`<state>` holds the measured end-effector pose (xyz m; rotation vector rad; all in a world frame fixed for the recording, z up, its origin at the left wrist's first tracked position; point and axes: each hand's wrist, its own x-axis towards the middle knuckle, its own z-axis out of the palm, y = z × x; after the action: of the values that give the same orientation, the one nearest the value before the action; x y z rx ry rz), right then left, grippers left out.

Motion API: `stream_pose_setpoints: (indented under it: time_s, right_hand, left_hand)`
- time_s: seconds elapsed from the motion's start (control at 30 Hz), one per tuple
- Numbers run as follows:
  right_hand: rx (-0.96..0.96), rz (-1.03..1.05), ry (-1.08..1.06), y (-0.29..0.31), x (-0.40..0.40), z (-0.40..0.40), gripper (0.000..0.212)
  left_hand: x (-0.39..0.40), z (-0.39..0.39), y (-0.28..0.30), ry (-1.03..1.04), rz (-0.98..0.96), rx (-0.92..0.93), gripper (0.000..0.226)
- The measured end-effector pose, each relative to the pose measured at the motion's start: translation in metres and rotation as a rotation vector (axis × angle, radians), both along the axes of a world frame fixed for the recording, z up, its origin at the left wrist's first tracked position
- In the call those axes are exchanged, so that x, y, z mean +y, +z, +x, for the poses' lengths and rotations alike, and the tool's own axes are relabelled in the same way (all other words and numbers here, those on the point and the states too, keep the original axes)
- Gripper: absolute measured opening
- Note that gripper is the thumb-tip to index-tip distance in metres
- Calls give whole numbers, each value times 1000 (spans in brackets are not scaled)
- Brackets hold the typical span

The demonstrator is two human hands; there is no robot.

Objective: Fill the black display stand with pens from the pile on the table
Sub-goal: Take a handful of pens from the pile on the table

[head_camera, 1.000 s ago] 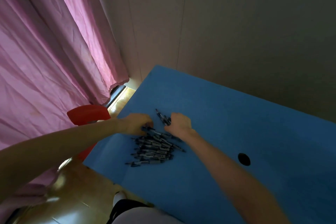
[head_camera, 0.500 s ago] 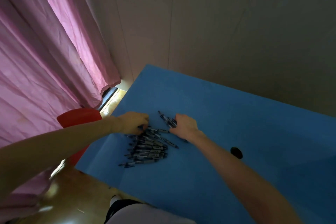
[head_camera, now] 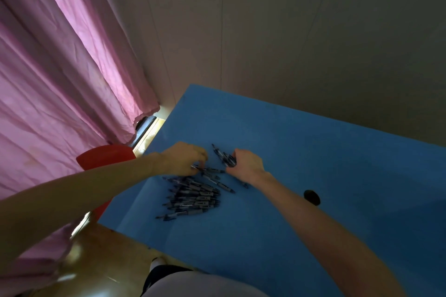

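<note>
The pens [head_camera: 193,198] lie heaped mid-counter [head_camera: 313,152]. The left hand [head_camera: 183,158] pinches one at the heap's 12 o'clock; the right hand [head_camera: 246,164] grips a bundle. They look light, stiff and slippery: best held mid-barrel.

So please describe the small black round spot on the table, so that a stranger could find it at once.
Start at the blue table. Right of the pen pile, just past the right forearm, is a black round spot. It lies alone, apart from the pens, and is round, not long and thin.
</note>
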<state>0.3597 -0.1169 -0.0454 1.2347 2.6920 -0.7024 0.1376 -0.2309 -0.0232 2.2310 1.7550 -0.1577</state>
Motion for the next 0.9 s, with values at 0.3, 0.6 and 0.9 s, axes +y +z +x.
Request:
stream_pose_setpoints:
  time_s: [0.3, 0.6, 0.9]
  right_hand:
    - [-1, 25, -85, -6, 9, 12, 34]
    - [51, 26, -243, -7, 7, 13, 35]
    - [54, -14, -281, -10, 18, 23, 48]
  left_hand:
    - [12, 12, -14, -55, -89, -17, 39]
    - [37, 17, -11, -153, -15, 56, 36]
    - [30, 20, -30, 88, 147, -152, 49]
